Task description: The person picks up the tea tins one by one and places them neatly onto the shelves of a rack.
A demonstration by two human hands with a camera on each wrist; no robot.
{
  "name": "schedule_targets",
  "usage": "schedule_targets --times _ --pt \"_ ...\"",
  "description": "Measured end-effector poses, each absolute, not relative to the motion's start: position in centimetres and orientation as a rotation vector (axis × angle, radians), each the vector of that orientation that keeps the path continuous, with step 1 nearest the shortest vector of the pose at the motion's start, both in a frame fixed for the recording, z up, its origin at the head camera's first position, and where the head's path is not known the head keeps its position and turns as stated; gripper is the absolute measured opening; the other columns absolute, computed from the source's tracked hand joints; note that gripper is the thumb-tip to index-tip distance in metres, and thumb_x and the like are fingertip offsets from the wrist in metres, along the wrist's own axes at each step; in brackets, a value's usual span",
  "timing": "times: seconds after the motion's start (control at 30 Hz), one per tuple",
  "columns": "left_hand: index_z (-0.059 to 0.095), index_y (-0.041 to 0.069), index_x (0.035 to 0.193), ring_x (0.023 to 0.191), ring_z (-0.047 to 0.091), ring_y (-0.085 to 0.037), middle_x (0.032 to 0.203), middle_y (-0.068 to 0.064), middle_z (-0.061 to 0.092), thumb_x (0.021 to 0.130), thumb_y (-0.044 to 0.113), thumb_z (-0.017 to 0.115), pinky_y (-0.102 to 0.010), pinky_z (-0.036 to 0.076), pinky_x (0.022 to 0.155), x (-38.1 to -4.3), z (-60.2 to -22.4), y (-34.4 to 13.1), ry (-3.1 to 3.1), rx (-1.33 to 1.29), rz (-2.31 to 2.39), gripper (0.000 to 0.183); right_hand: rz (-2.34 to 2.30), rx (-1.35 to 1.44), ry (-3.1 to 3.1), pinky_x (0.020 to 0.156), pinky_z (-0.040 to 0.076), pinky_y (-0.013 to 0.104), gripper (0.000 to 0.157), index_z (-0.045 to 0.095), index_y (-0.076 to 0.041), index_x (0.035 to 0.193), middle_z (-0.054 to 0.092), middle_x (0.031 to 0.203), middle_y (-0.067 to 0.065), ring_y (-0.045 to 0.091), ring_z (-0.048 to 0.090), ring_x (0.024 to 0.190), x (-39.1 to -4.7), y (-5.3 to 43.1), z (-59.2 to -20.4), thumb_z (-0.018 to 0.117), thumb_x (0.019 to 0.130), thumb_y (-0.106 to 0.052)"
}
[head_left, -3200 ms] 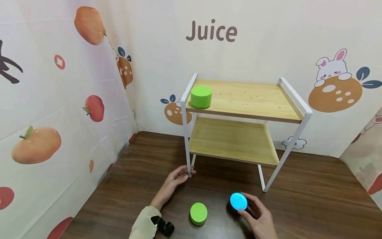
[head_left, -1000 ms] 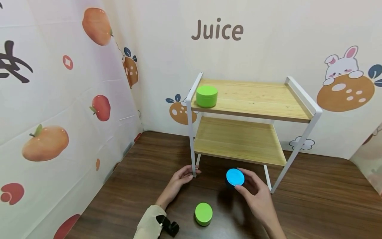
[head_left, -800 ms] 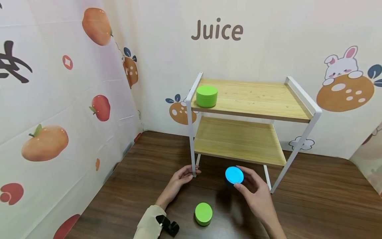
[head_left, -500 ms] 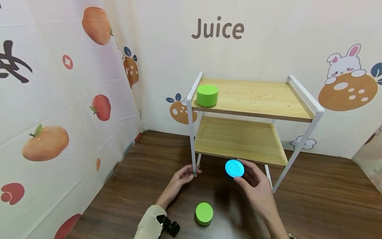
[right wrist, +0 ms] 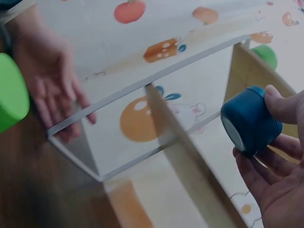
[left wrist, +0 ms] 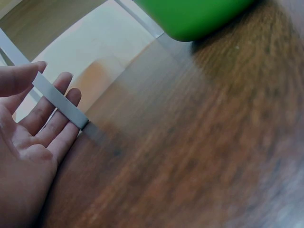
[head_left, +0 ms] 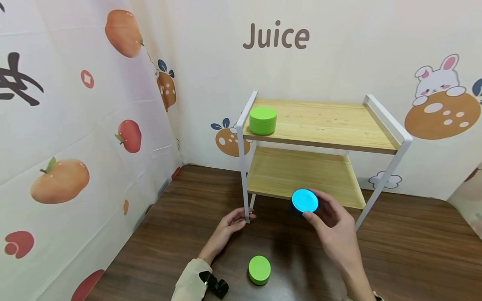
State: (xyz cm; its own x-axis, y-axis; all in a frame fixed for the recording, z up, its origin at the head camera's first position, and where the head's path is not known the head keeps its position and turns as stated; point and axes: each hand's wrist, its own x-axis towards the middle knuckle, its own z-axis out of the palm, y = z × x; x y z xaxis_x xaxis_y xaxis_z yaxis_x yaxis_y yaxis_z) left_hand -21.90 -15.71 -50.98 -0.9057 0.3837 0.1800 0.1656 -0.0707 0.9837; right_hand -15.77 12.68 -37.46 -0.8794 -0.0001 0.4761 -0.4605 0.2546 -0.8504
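Note:
My right hand [head_left: 339,236] pinches a small round blue jar [head_left: 304,201] between thumb and fingers. It is raised above the table, overlapping the front edge of the lower shelf [head_left: 301,171] in the head view. The right wrist view shows the dark blue side of the jar [right wrist: 249,118] and its pale bottom. My left hand [head_left: 226,228] holds the foot of the rack's front left white leg [left wrist: 61,102], thumb on one side and fingers behind. A round green jar [head_left: 259,269] stands on the table between my forearms.
Another round green jar [head_left: 262,121] sits at the left end of the wooden top shelf [head_left: 327,121]. The rack's right front leg [head_left: 384,179] stands beyond my right hand. A fruit-printed cloth [head_left: 196,62] hangs behind the brown table [head_left: 180,200].
My right hand has lifted the blue jar off the table and carried it up and forward to the lower shelf's front edge. The left hand stays at the rack leg.

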Motion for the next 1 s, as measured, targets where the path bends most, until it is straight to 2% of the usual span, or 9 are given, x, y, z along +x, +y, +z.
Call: schedule_targets --times 0.3,0.57,1.0 --pt "0.049 0.002 0.138 0.128 0.050 -0.036 0.130 -0.022 0.058 0.100 0.010 0.048 -0.021 0.038 0.102 -21.9 -50.9 -15.7 2.033 0.608 2.110 0.038 1.686 0.490 -2.074 0.092 0.047 0.019 0.050 0.057 -0.003 0.131 0.060 0.125 0.010 0.013 0.061 0.113 -16.1 12.6 -34.8 0.071 0.083 0.005" --pt "0.050 0.002 0.137 0.128 0.050 -0.036 0.130 -0.022 0.058 0.100 0.009 0.048 -0.022 0.037 0.103 -21.9 -50.9 -15.8 2.038 0.614 2.104 0.038 1.720 0.549 -2.035 0.093 0.047 0.019 0.048 0.056 -0.001 0.130 0.059 0.125 0.012 0.015 0.060 0.115 -16.7 12.5 -33.0 0.070 0.084 0.005" --pt "0.047 -0.003 0.138 0.127 0.051 -0.036 0.130 -0.023 0.059 0.100 0.009 0.048 -0.021 0.037 0.103 -21.9 -50.9 -15.7 2.039 0.618 2.103 0.040 1.526 0.487 -2.106 0.091 0.047 0.016 0.046 0.059 -0.008 0.129 0.061 0.123 0.004 0.010 0.062 0.112 -17.0 12.0 -30.3 0.072 0.086 -0.004"
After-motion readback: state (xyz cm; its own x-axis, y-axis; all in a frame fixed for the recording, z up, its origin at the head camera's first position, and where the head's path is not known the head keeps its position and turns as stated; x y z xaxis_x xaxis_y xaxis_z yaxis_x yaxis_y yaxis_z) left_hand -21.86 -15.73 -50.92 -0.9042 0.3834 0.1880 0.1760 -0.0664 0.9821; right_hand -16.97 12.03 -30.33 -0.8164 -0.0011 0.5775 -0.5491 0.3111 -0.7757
